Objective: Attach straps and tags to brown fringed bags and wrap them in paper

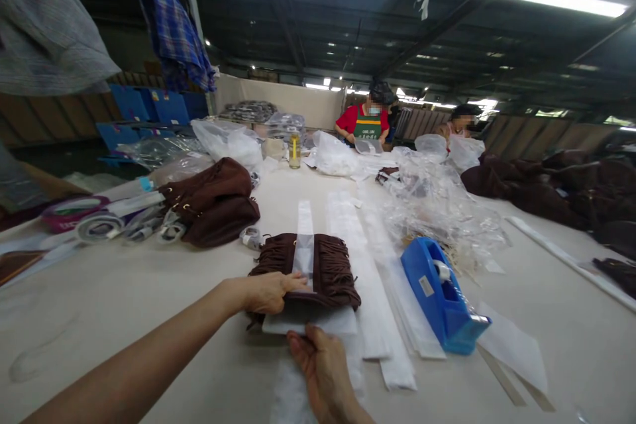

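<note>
A dark brown fringed bag point(325, 271) lies on the pale table point(124, 305) just ahead of me, with a white paper strip point(305, 242) laid over its middle. My left hand point(268, 291) rests on the bag's near left side, thumb pressing the strip's lower end. My right hand point(320, 364) is below the bag, fingers closed on the near edge of a white paper sheet point(318, 323) tucked under it.
A blue tape dispenser point(440, 295) sits right of the bag, beside long white paper strips point(370, 278). Brown bags point(213, 202) and tape rolls point(99, 225) lie left, crumpled clear plastic point(442, 212) right. Two people point(368, 120) work at the far end.
</note>
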`<state>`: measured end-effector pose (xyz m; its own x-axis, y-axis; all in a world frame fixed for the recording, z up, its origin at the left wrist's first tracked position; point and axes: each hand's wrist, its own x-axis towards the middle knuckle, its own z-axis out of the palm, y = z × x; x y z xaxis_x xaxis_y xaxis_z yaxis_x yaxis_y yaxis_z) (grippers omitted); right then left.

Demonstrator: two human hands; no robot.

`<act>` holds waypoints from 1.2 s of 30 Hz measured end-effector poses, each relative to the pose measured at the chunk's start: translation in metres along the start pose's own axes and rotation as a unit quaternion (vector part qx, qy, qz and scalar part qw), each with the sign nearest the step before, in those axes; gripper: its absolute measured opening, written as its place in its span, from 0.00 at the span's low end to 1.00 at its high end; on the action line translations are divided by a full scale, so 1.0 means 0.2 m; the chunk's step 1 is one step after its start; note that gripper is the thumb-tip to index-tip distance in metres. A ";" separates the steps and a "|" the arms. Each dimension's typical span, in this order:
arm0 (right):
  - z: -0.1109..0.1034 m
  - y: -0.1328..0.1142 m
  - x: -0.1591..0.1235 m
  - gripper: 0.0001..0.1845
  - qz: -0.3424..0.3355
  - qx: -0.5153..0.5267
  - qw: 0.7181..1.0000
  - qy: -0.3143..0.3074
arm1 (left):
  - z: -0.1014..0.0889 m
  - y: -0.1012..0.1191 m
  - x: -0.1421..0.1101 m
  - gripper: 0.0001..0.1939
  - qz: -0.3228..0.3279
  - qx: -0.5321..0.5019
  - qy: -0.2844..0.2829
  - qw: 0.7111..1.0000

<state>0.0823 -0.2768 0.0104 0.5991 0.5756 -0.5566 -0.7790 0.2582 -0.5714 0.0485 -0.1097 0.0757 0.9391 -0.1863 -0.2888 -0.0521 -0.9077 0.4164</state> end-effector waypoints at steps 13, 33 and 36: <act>0.02 0.01 0.05 0.04 0.015 -0.042 0.997 -0.059 | 0.12 0.12 -0.04 0.44 -0.070 0.037 0.046 0.996; 0.14 -0.45 0.39 0.26 -0.495 -0.620 0.565 -0.225 | 0.33 0.12 -0.03 0.37 -0.094 0.059 0.150 0.982; 0.15 -0.42 0.49 0.31 -0.480 -0.636 0.555 -0.239 | 0.34 0.12 -0.03 0.37 -0.101 0.053 0.161 0.980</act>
<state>0.2002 -0.2187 0.0220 0.2701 0.8654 0.4220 0.7992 0.0429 -0.5996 0.0188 -0.1568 0.0293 0.9915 0.1148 -0.0613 0.1275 -0.9508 0.2823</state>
